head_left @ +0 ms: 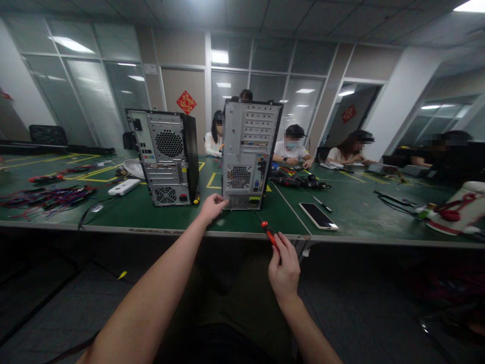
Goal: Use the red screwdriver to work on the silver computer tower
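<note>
A grey computer case [234,131] stands upright at the table's front, its rear panel facing me. At its lower left corner my left hand [212,208] is closed with bent fingers, thumb and forefinger against the edge; the other fingertips are partly hidden. My right hand [284,265] grips the red-and-black handle of a screwdriver [268,231] in front of the table edge. The screwdriver's thin shaft points up and left, its tip near the bottom edge of the case. Left of this stands a second computer case [166,174], also with its back towards me.
A phone [318,216] lies to the right beside a small slim tool [322,203]. Bundled cables [45,199] and a white power strip [124,187] lie left on the green table [250,221]. A white bag-like item [456,207] sits far right. Several people work across the table.
</note>
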`<action>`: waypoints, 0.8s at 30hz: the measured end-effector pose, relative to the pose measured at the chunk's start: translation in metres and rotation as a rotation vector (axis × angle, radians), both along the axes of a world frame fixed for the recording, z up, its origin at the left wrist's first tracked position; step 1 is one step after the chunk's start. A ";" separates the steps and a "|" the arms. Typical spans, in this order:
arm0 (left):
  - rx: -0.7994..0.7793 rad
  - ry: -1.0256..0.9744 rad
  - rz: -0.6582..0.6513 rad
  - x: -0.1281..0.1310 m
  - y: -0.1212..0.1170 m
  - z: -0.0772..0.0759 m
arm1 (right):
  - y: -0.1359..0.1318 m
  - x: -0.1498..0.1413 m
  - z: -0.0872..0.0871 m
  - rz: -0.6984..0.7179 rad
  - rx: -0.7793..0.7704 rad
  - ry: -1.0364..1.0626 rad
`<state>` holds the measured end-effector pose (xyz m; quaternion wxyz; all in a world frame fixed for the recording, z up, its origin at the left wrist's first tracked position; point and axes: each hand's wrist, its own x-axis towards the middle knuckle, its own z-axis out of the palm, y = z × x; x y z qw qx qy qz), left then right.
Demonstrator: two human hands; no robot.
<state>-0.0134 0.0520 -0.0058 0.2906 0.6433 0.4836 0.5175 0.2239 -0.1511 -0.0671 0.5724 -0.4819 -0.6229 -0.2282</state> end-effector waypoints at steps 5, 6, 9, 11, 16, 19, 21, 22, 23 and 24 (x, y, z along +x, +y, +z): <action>0.009 -0.003 -0.006 0.000 0.000 0.000 | -0.002 -0.002 0.002 -0.009 0.002 0.050; 0.005 -0.003 -0.007 0.000 -0.001 0.000 | -0.002 -0.002 0.003 -0.006 -0.001 0.055; -0.007 -0.005 -0.009 0.000 -0.002 0.001 | -0.003 -0.002 0.005 0.003 -0.012 0.066; -0.008 0.001 -0.009 -0.001 -0.002 0.001 | -0.004 -0.002 0.005 0.011 -0.013 0.067; 0.007 0.012 -0.006 -0.001 0.000 0.000 | -0.002 -0.002 0.003 0.014 -0.001 0.031; 0.007 0.008 -0.010 -0.001 0.001 0.000 | 0.000 -0.001 0.000 0.009 0.000 -0.008; 0.012 0.010 -0.008 -0.001 0.001 -0.001 | 0.000 -0.001 0.000 0.008 0.002 -0.017; 0.015 0.013 -0.005 -0.001 0.002 -0.001 | 0.000 -0.001 0.000 0.009 0.001 -0.011; 0.019 0.015 -0.002 0.000 0.002 -0.001 | -0.001 -0.001 0.001 0.010 -0.001 0.003; 0.022 0.016 -0.001 0.000 0.003 -0.001 | -0.001 -0.002 0.002 0.011 -0.006 0.021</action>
